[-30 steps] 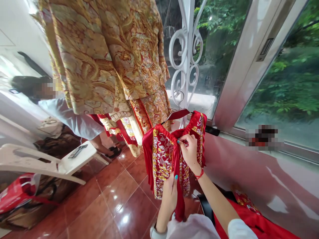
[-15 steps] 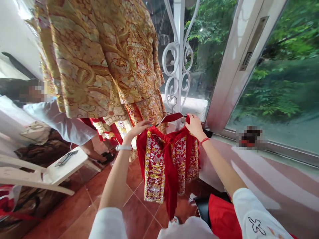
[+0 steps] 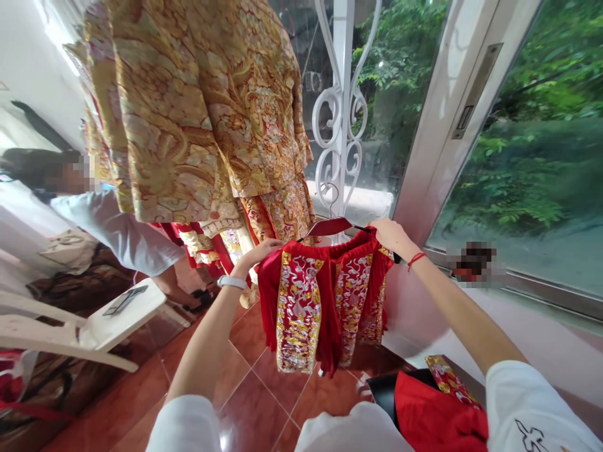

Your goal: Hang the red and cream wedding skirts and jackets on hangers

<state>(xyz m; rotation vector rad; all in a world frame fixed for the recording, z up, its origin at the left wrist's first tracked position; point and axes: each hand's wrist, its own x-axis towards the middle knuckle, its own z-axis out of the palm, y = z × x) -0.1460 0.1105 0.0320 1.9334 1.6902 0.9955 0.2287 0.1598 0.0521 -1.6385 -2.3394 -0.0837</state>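
Note:
A red skirt (image 3: 299, 314) with gold and silver embroidered panels hangs in front of me, stretched between both hands. My left hand (image 3: 264, 252) is closed on the left end of its waistband. At the right end, my right hand (image 3: 389, 235) grips the waistband, the fingertips partly hidden behind the cloth. Above the waistband shows a dark hanger (image 3: 332, 226) with a metal hook and a red middle; its ends run down to the skirt near my hands. Long gold embroidered garments (image 3: 217, 113) hang just beyond, at upper left.
A white scrollwork metal stand (image 3: 336, 119) rises behind the hanger, with a window (image 3: 532, 176) to the right. Red cloth (image 3: 433, 411) lies on a black seat at lower right. At left, a white chair (image 3: 141, 307) carries a phone, and another person (image 3: 113, 226) bends beyond it.
My hands have spread farther apart, the right one moving rightward, so the waistband is drawn wider. The long red strip that hung down the skirt's middle no longer shows at full length.

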